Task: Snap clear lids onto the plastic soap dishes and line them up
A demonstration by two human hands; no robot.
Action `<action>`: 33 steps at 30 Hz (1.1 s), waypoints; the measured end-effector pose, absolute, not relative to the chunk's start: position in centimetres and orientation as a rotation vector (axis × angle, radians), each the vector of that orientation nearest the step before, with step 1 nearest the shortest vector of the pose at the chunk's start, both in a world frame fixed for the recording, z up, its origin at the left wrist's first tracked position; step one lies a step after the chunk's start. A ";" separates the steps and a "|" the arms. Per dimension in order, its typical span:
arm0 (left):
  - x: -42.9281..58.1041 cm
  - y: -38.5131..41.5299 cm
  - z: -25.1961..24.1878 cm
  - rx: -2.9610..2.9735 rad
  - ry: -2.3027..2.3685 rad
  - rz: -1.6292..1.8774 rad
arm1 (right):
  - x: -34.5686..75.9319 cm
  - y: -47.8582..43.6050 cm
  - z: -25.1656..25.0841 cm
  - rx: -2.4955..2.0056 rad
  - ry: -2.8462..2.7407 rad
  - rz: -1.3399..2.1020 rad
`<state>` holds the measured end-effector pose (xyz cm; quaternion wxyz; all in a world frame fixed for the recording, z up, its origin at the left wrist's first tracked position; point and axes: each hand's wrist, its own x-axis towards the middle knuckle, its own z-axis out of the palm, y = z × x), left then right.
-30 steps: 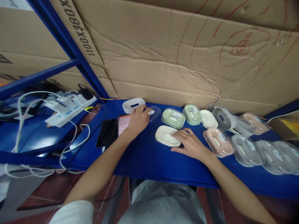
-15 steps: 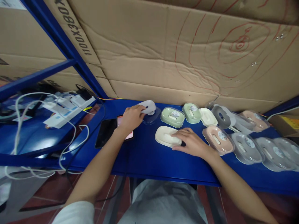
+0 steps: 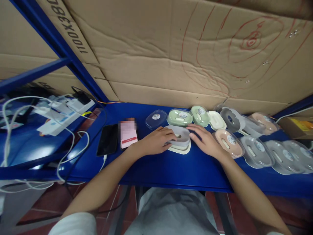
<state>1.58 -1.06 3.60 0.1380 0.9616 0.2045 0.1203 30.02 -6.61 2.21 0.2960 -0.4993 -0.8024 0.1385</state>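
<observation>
My left hand (image 3: 156, 141) grips a white soap-dish piece (image 3: 179, 134) by its left side and holds it on top of a cream soap-dish tray (image 3: 180, 150) on the blue shelf (image 3: 151, 166). My right hand (image 3: 204, 140) touches the right side of the same white piece, fingers curved round it. A clear lid (image 3: 156, 118) with a round sticker lies just behind my left hand.
A row of soap dishes runs to the right: green ones (image 3: 180, 117), a cream one (image 3: 217, 120), a grey one (image 3: 231, 117), pink ones (image 3: 228, 140) and several clear-lidded ones (image 3: 255, 151). Two phones (image 3: 107, 139) lie at the left. Cables and power strips (image 3: 63, 112) crowd the far left. Cardboard (image 3: 186, 55) backs the shelf.
My left hand lifted the white piece from the back left and carried it right onto the cream tray. My right hand shifted from on the tray to the piece's right side.
</observation>
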 end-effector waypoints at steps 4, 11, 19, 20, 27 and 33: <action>1.4 -0.8 3.3 2.778 0.559 0.337 | 28.9 -7.9 2.4 -1.175 -2.514 0.261; 2.0 -0.7 2.9 2.790 0.563 0.329 | 28.2 -8.5 2.0 -1.162 -2.645 -0.001; 2.0 -0.8 3.2 2.809 0.569 0.297 | 27.9 -8.6 1.7 -1.181 -2.652 -0.046; 2.1 -0.9 3.2 2.834 0.583 0.275 | 27.8 -8.6 1.6 -1.178 -2.657 -0.061; 2.5 -1.5 3.0 2.961 0.624 0.219 | 27.6 -8.6 1.5 -1.182 -2.638 -0.070; 1.2 -0.1 2.7 2.712 0.643 0.384 | 28.8 -7.8 1.6 -1.132 -2.514 0.209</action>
